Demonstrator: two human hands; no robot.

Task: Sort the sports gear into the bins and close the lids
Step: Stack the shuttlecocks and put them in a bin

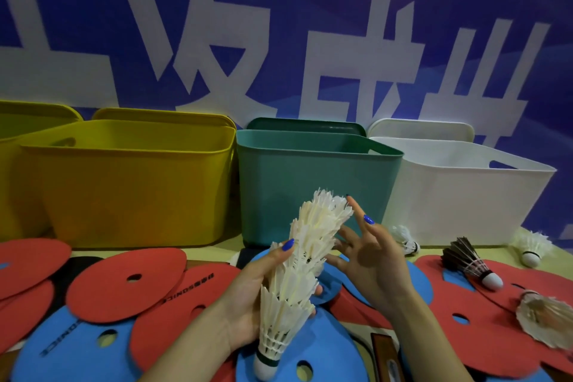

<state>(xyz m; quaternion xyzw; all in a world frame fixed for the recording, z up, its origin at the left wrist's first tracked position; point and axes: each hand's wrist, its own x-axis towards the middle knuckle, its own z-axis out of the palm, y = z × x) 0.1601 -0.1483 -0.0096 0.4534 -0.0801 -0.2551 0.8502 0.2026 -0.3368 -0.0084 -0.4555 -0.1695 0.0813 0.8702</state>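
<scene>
My left hand [257, 291] grips a stack of several nested white shuttlecocks [297, 276], cork end down, feathers tilted up to the right. My right hand [369, 260] is beside the stack's top with fingers spread, fingertips close to the feathers; whether they touch is unclear. Behind stand open bins: yellow [130, 183], teal [310, 177] and white [465, 195], each with a lid leaning behind it. Loose shuttlecocks lie at the right: a black one [471, 263], a white one [530, 246], another white one [406, 240] and a blurred one [545, 316].
Red [124, 285] and blue [55, 347] flat discs with holes cover the table in front of the bins. A second yellow bin [12, 177] is at the far left. A dark wooden-edged object [386, 357] lies near the front. A blue banner wall rises behind.
</scene>
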